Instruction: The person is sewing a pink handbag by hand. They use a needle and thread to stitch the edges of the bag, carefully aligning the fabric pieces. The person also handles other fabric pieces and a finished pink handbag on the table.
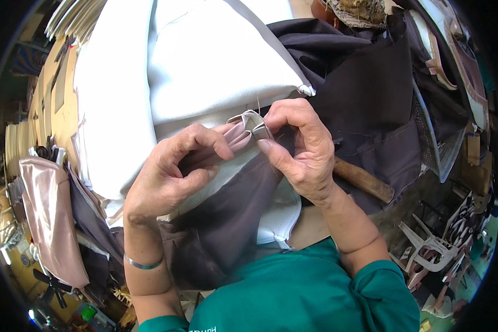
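Mid-frame, the folded pink strip slants up rightward from the left hand, thumb and forefinger parted, hold unclear, to the right hand, pinching its end.

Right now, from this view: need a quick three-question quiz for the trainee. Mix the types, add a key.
1. True or false: the silvery bangle is worn on the left forearm.

2. As pictured, where does the wooden handle lie relative to the right hand?
A) to its left
B) to its right
C) directly above it

3. In a few words: what are the thumb and forefinger of the right hand touching?

Key:
1. True.
2. B.
3. The edge of the folded pink-and-cream piece.
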`<state>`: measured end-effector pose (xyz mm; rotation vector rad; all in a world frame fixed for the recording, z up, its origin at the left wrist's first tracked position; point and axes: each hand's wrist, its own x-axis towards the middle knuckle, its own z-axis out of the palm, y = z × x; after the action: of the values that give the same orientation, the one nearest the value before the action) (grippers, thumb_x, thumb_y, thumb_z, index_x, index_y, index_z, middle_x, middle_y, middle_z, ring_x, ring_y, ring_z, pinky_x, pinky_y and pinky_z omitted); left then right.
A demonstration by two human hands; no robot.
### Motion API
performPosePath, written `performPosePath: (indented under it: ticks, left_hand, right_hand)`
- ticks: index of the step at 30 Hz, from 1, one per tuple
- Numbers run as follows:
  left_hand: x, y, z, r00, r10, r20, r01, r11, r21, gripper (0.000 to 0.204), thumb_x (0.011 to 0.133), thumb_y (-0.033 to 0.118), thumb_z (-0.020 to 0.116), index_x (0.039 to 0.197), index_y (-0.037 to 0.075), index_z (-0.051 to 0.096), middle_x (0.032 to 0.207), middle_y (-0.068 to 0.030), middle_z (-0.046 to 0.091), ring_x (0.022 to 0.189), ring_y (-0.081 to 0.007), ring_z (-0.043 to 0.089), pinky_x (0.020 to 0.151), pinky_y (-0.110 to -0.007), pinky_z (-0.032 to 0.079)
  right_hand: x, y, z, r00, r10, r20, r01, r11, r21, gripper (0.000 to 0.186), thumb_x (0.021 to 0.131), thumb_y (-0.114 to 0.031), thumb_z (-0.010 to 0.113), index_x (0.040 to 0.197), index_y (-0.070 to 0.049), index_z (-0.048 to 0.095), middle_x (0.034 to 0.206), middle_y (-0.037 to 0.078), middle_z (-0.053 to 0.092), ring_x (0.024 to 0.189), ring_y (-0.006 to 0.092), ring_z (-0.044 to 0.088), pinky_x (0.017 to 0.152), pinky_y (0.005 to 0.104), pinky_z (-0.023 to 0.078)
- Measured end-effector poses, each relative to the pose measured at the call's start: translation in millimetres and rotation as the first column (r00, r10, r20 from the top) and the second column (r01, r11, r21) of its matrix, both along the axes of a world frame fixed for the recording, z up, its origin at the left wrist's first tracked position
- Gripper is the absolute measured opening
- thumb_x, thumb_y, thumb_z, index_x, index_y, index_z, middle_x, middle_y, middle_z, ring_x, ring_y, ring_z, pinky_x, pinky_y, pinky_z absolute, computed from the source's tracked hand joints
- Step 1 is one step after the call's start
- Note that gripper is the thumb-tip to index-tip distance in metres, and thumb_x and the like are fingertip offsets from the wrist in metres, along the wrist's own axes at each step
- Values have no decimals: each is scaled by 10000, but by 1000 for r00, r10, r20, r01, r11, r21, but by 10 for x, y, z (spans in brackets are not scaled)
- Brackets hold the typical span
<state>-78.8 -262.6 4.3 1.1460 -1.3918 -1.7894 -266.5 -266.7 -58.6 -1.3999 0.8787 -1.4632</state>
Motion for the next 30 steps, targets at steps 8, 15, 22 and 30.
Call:
performPosePath:
  ticks: [8,15,22,30]
  left_hand:
    - [10,-60,10,955,-132,265,205,940,-273,383,594,-114,499,938,-3,629,1106,-153,553,1082,-235,492,935,-319,339]
    - [-44,-26,45,944,-79,322,166,953,-253,454,577,-93,493,1001,11,619,1090,-165,566,1106,-261,479,940,-326,329]
    - [-37,-46,17,974,-91,206,122,982,-141,449,568,-86,501,994,-5,618,1116,-169,549,1101,-248,478,945,-323,327]
    - [-10,-78,34,978,-141,156,157,983,-95,484,572,-125,430,1008,-7,606,1129,-152,548,1124,-230,462,961,-296,311]
  right_hand:
    - [-96,-23,33,979,91,-180,-108,990,-87,235,640,67,595,846,-41,559,881,72,515,779,136,504,699,242,413]
    - [-81,-58,61,973,18,-231,-56,986,-159,212,608,91,580,779,-28,544,807,63,517,688,153,535,608,264,450]
    - [-46,-56,57,995,38,-89,-31,996,78,89,667,49,576,739,11,539,722,62,541,637,116,523,591,225,433]
    - [-119,-104,81,946,210,246,-300,854,424,44,736,-26,588,754,2,560,726,7,567,642,39,492,590,186,418]
